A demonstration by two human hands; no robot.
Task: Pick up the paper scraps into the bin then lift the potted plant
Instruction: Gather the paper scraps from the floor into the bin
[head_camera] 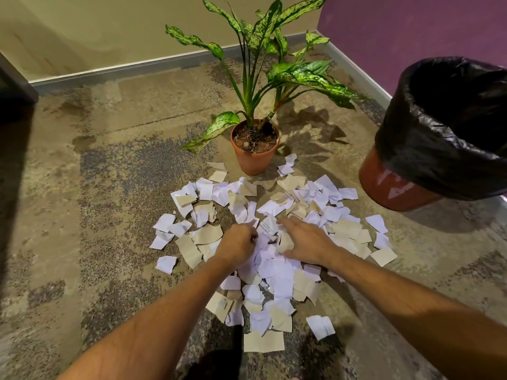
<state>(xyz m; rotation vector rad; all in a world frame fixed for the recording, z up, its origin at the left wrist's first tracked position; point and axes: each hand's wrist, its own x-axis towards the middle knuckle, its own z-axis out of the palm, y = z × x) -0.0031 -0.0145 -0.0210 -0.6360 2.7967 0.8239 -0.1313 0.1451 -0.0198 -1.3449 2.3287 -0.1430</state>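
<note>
Several white and tan paper scraps lie scattered in a wide patch on the carpet. My left hand rests in the middle of the pile with its fingers curled around some scraps. My right hand lies flat on the pile beside it, fingers spread over the paper. Just beyond the pile stands the potted plant, green speckled leaves in a terracotta-coloured pot. At the right stands the bin, reddish and lined with a black bag, its mouth open.
The floor is a mottled brown and grey carpet. A beige wall with a grey skirting runs along the back, and a purple wall stands behind the bin. A dark object sits at the far left edge.
</note>
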